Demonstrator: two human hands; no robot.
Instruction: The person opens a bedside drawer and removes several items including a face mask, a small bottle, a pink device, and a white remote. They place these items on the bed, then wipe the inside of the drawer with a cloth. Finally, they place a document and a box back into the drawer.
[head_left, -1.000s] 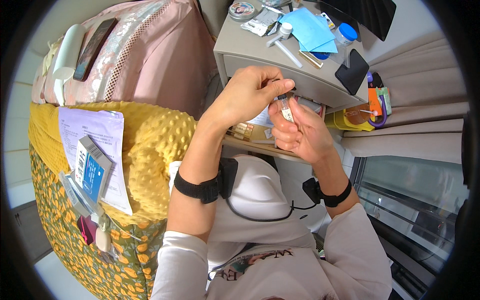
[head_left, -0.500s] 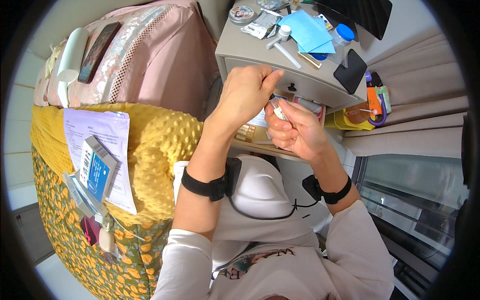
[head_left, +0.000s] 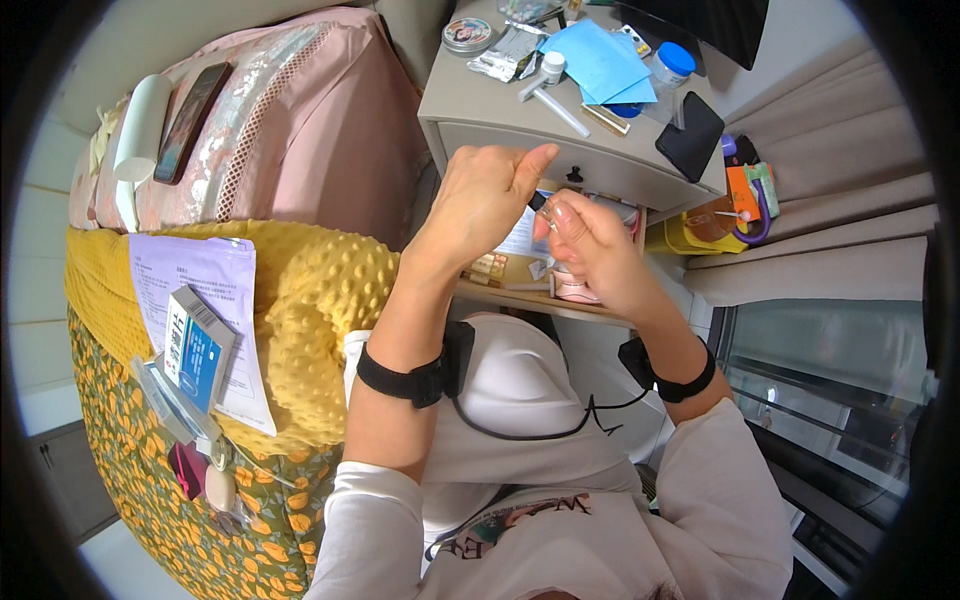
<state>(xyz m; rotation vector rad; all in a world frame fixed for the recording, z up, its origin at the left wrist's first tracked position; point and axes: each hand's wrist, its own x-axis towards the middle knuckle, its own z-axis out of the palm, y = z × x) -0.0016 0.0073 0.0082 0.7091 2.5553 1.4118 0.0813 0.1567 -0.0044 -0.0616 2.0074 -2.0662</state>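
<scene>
Over an open drawer, my two hands meet around a small clear bottle [head_left: 548, 213]. My right hand [head_left: 598, 245] is closed on its clear part, fingers wrapped so that most of the bottle is hidden. A black cap [head_left: 537, 201] shows at the bottle's upper end, between the two hands. My left hand [head_left: 480, 200] is closed at that cap with the back of the hand toward me and the thumb sticking out; its fingertips are hidden, but the cap seems to come out of its grip.
The pulled-out drawer [head_left: 520, 295] holds papers and small boxes. On the cabinet top [head_left: 455, 95] lie blue sheets [head_left: 600, 60], a white T-shaped tool [head_left: 555, 100], a blue-lidded jar [head_left: 672, 65] and a black phone [head_left: 690, 137]. To the left, a medicine box [head_left: 200, 345] rests on the bed.
My right hand has turned, and its fingers now cover the bottle's white label. A pink item in the drawer has come into sight below that hand. My left hand keeps nearly the same pose.
</scene>
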